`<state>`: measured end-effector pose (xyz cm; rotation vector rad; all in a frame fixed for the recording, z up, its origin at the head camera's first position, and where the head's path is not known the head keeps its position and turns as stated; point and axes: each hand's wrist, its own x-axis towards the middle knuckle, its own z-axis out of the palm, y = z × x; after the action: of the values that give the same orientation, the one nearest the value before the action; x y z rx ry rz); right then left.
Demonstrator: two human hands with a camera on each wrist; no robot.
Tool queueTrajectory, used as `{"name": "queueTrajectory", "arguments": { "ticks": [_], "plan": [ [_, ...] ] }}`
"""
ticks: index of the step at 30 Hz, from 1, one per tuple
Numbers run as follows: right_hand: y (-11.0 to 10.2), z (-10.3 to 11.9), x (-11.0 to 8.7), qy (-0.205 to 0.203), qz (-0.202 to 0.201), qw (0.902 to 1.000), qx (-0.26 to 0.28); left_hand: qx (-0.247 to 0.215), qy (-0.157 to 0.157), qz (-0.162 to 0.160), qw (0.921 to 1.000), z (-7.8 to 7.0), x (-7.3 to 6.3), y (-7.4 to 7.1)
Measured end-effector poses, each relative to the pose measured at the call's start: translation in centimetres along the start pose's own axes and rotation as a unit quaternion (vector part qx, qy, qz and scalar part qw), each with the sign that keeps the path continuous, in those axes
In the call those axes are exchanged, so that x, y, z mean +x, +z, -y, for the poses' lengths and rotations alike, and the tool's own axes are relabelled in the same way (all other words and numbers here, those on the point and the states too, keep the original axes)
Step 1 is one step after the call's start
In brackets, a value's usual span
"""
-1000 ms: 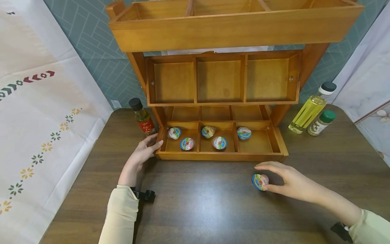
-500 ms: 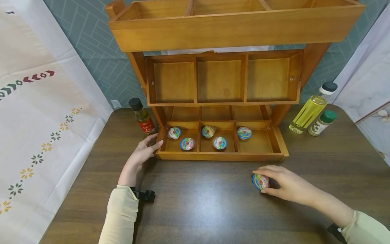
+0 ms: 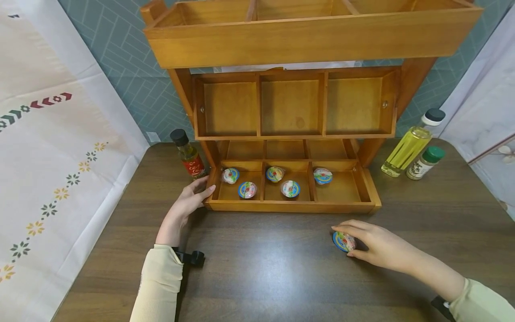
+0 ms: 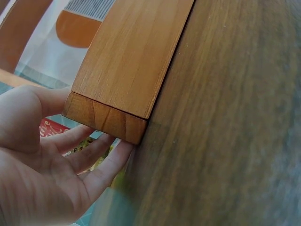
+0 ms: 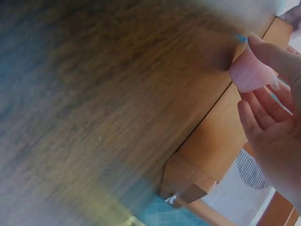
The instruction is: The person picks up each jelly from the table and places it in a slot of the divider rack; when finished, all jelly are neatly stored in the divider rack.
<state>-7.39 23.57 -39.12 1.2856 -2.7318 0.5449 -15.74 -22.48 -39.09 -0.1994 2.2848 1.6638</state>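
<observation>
My right hand (image 3: 380,246) pinches a small jelly cup (image 3: 343,241) between thumb and fingers, in front of the rack's right end. The cup is tilted, its printed, blue-rimmed lid facing left; the right wrist view shows its pink, translucent body (image 5: 251,73). At the left, my left hand (image 3: 189,199) holds the front corner of a wooden rack (image 3: 289,207), thumb on one side and fingers on the other (image 4: 101,113). In the rack's bottom tray, two jelly cups (image 3: 247,190) lie in the left compartment, two (image 3: 290,188) in the middle and one (image 3: 322,175) in the right.
An olive oil bottle (image 3: 189,156) stands just behind my left hand. Right of the rack stand a yellow oil bottle (image 3: 408,145) and a green-capped jar (image 3: 425,162). Upper wooden trays (image 3: 314,40) overhang the bottom one. All of it stands on a dark wooden table (image 3: 257,268).
My right hand's thumb and fingers have come together around the jelly cup, which has barely moved. My left hand stays on the rack's corner.
</observation>
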Motion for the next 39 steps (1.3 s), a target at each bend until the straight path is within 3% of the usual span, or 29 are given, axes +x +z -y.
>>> {"name": "queueTrajectory", "arguments": {
  "ticks": [6,20,27,33,39],
  "plan": [
    [0.0,-0.1,0.0,0.011,-0.013,0.9998,0.009,-0.001,-0.002,0.001,1.0,0.2,0.0,0.0],
    [-1.3,-1.6,1.0,0.037,-0.092,0.9941,0.044,0.004,-0.011,-0.002,0.9999,0.2,-0.1,0.0],
    [-2.5,-2.6,1.7,0.082,-0.109,0.9855,0.101,-0.001,-0.007,-0.001,1.0,0.1,0.1,-0.1],
    [-3.3,-3.5,2.7,0.119,-0.125,0.9786,0.112,-0.003,-0.01,-0.003,0.9999,0.1,0.2,-0.2],
    [-3.1,-4.6,3.9,0.17,-0.142,0.9639,0.147,0.0,-0.013,-0.005,0.9999,0.1,0.4,-0.1]
  ]
}}
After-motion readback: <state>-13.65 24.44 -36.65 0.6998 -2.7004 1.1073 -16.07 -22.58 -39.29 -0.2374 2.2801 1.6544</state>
